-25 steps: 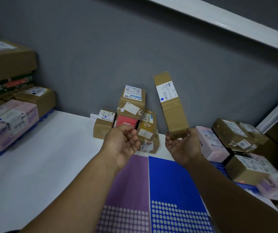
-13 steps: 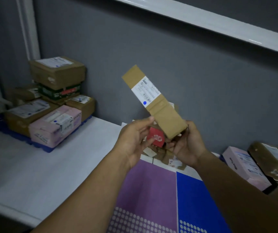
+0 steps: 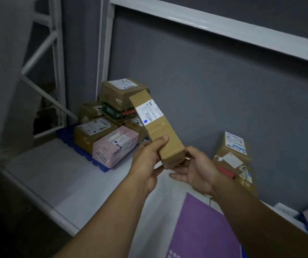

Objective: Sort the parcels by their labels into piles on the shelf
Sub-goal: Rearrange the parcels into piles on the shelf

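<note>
The white shelf (image 3: 60,179) is bearing a parcel pile (image 3: 112,144) at centre left; the long brown parcel (image 3: 156,118) is being held tilted, label-up, mid-frame, likely for reading; left hand (image 3: 147,162) and right hand (image 3: 196,170) are both gripping its near end.

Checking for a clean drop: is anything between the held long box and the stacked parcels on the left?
Nothing visible does. The left hand and right hand hold the long box by its near end; only bare white shelf lies between it and the left stack.
</note>
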